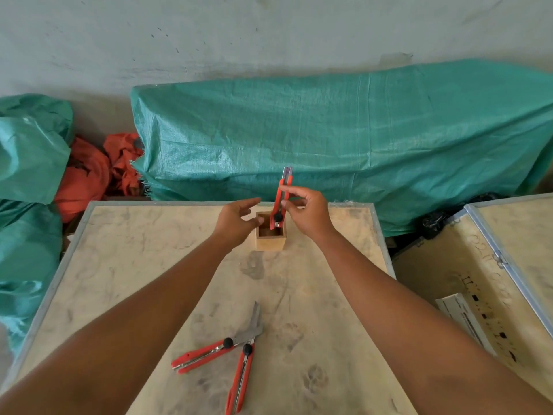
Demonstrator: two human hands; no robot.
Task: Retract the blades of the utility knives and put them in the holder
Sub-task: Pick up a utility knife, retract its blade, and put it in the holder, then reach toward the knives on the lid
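A small square wooden holder (269,242) stands near the far edge of the plywood crate top (149,265). My right hand (308,214) grips a red utility knife (279,202) upright, its lower end at the holder's opening, its metal tip pointing up. My left hand (236,217) hovers open just left of the holder, touching nothing. Two more red utility knives lie near me: one (206,353) points up-right, the other (241,377) lies almost lengthwise. Both have long bare blades out, and the blades cross at about (254,327).
A second crate (508,265) with a metal-edged lid stands to the right, a white label on it. Green tarpaulin-covered bundles (344,139) and orange cloth (89,172) fill the space behind and to the left. A grey wall is at the back.
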